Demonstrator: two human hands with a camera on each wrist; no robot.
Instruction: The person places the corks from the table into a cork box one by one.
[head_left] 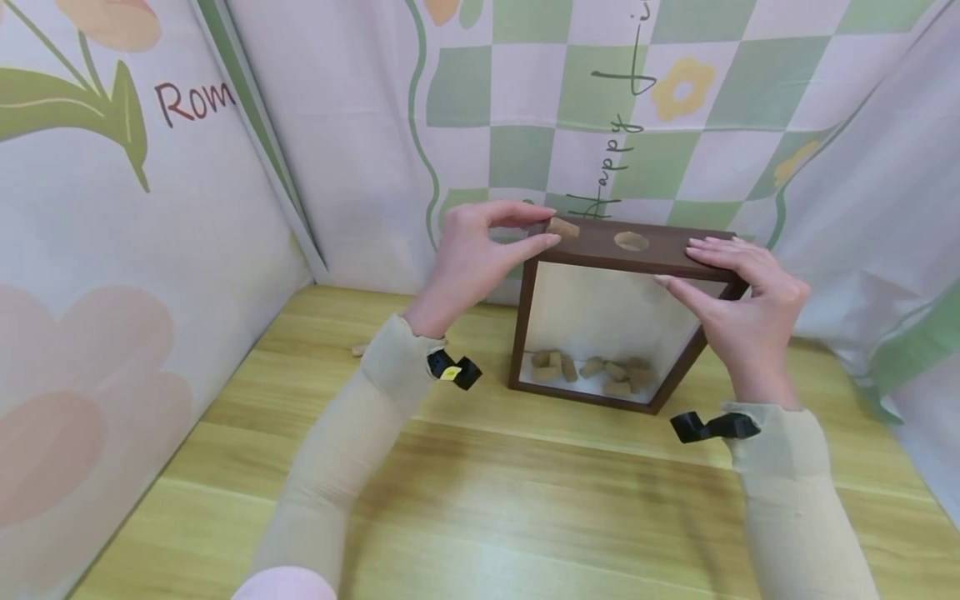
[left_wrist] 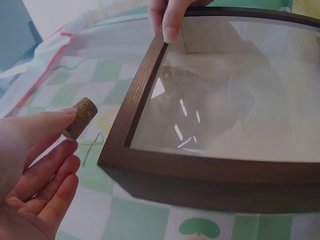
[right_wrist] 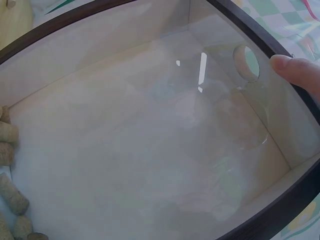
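Observation:
A dark brown wooden box (head_left: 517, 333) with a clear front stands upright on the table. Its top has a round hole (head_left: 632, 242). My left hand (head_left: 480, 258) pinches a cork (head_left: 564, 227) between thumb and fingertips, near the box's top left corner; the left wrist view shows this cork (left_wrist: 81, 118) apart from the frame. My right hand (head_left: 750, 292) rests on the top right end of the box, fingers on top and thumb (right_wrist: 287, 65) against the front edge. Several corks (head_left: 617, 387) lie inside on the box floor, partly seen in the right wrist view.
A small cork-coloured piece (head_left: 358, 351) lies on the wooden table (head_left: 465, 500), left of the box and partly hidden by my left sleeve. Behind the box hangs a green-and-white checked curtain (head_left: 525, 100). A printed curtain (head_left: 112, 292) borders the table's left side.

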